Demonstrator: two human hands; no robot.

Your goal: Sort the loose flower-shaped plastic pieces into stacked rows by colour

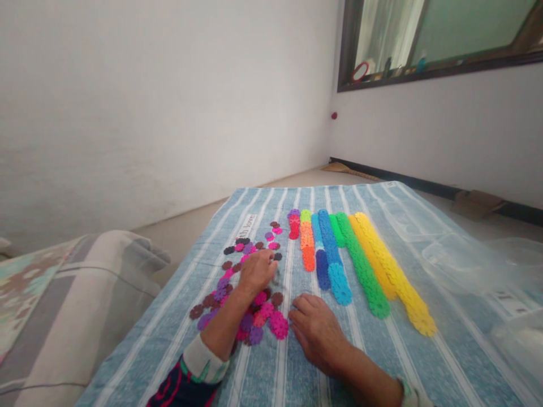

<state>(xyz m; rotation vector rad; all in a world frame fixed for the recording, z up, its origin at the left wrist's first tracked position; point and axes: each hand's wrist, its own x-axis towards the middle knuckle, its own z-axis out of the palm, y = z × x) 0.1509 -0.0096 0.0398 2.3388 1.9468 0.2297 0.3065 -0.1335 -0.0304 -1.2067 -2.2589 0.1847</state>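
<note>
Plastic flower-shaped discs in pink, purple, brown and black (222, 288) lie loose on the left part of the striped cloth. My left hand (258, 270) reaches over this pile, fingers bent and drawn together beside a black disc (278, 256); whatever is between the fingertips is hidden. Just right of a bright pink disc (279, 325), my right hand (316, 330) rests palm down, its fingers loosely bent and slightly apart, and no object shows in it. Overlapping rows of discs stretch away beyond it: red (294, 229), orange (307, 249), blue (330, 237), green (360, 265) and yellow (394, 277).
A blue and white striped cloth (169, 339) covers the table. Clear plastic bags or containers (462, 265) lie along its right side. Grey and patterned bedding (97, 294) is at the left. White walls (169, 102) and a dark-framed window (445, 39) stand behind.
</note>
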